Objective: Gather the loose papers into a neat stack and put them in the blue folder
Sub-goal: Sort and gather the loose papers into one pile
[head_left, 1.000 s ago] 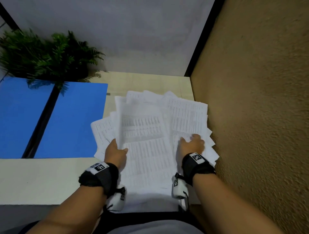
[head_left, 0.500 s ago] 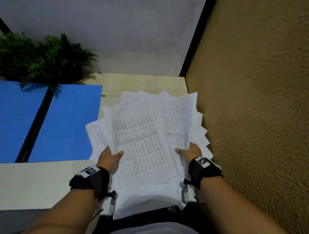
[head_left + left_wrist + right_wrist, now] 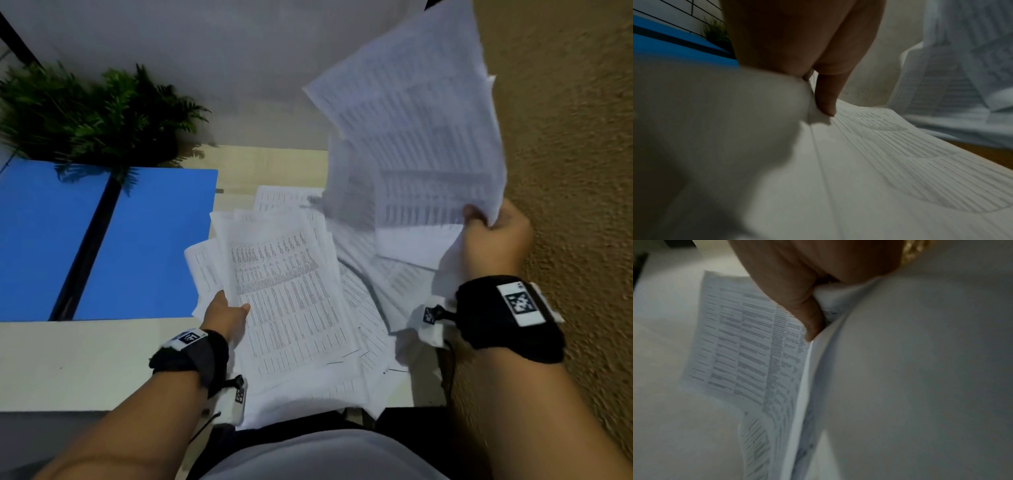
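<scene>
**Papers split between two hands, not yet squared**

We hold the papers (image 3: 291, 291) in two lots near the table's (image 3: 85, 363) right edge. Our right hand (image 3: 493, 240) clamps one bundle at its lower corner and lifts it clear of the table; our left hand (image 3: 226, 315) pinches the left edge of the fanned pile, thumb on top. The blue folder (image 3: 147, 240) lies open and flat at the table's left side, just beside the pile. The sheets are thin white printed paper, light and floppy; the raised bundle bows under its own weight. We judge they would slide apart easily, so a grip along both long edges, tapping them square, would serve best
</scene>
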`<state>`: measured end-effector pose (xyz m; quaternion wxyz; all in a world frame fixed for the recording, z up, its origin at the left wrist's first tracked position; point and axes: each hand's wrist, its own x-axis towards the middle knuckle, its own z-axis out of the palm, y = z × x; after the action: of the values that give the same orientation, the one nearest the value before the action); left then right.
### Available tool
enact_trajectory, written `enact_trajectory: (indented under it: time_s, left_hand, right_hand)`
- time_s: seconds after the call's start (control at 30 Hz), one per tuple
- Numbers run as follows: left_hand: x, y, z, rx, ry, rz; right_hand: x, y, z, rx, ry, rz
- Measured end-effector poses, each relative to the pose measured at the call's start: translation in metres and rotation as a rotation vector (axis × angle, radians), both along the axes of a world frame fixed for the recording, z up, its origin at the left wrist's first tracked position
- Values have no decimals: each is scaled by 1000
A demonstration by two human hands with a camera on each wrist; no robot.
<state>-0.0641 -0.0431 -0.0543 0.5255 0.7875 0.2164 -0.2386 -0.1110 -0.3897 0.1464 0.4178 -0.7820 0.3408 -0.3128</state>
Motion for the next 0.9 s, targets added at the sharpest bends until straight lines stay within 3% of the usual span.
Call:
enact_trajectory:
  time_s: [0.17, 0.3, 0.53, 0.6, 0.73, 0.8, 0.9]
  left_hand:
    - [-2, -2, 5, -130, -95, 110]
    - [-8, -7, 20, -307, -170, 116]
    - [-7, -19, 39, -511, -19, 132]
    - [-5, -20, 36, -476, -36, 114]
    - [-1, -15, 30, -270, -70, 99]
    - [4, -14, 35, -193, -17, 172]
    - [3, -14, 42, -65, -5, 138]
  right_hand:
    - [6, 6, 33, 63, -353, -16]
    - [12, 18, 7, 340, -463, -34]
    - [-16, 77, -126, 744, -14, -28]
    - [-24, 83, -154, 853, 132, 5]
    - [-33, 71, -158, 825, 482, 138]
    - [-33, 61, -153, 836, 479, 195]
    - [-27, 51, -152, 878, 356, 185]
